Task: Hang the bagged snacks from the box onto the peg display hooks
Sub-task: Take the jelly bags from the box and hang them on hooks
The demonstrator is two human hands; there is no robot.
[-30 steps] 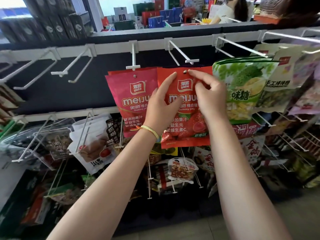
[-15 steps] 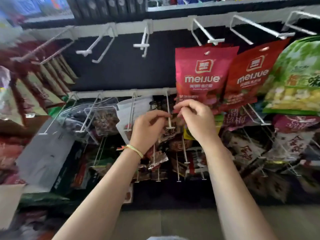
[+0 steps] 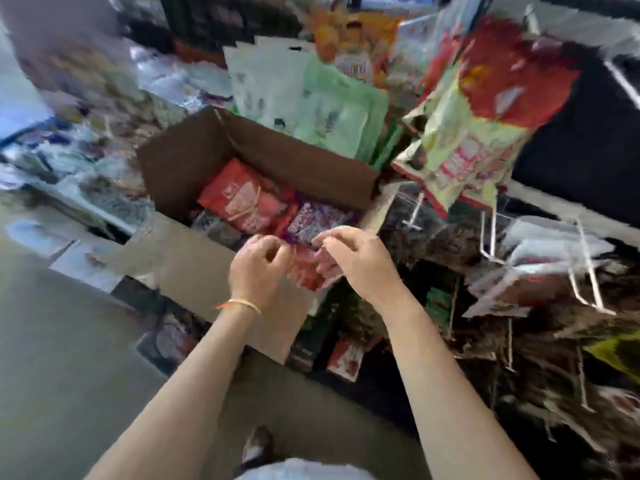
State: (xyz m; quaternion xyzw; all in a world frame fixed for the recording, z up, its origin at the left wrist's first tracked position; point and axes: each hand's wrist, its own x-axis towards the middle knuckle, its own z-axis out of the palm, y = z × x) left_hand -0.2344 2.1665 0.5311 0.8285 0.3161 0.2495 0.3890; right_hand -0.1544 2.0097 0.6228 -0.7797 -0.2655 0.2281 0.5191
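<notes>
Both hands over an open cardboard box [image 3: 194,157] at frame centre, w/ bagged snacks inside. Topmost is a red bag [image 3: 242,199], lying flat, long axis running upper left to lower right; printing too smeared to say which end is its top. Beside it, to the right, a purple bag [image 3: 311,220], partly covered by the hands. A further red pack [image 3: 306,271] shows between the two hands, at the box's near edge.

Left hand [image 3: 258,268], yellow band at the wrist, fingers curled in, just above that pack; right hand [image 3: 353,261], fingers bent, thumb and forefinger close together, fingertips at the pack. Whether either hand actually grips it, cannot tell — heavy motion blur.

Right of frame: white peg hooks [image 3: 585,268] and a hung red-and-green bag [image 3: 485,109] at upper right, all smeared. Green-white bags [image 3: 329,109] stand behind the box. Lower shelf goods are dark, unreadable; forearms cut off at the bottom edge.

Vs. 0.5 s ago: view has swung down and left from the peg wall to the box; hands, then up at a lower hook beneath the two red hung bags, are now down at the box.
</notes>
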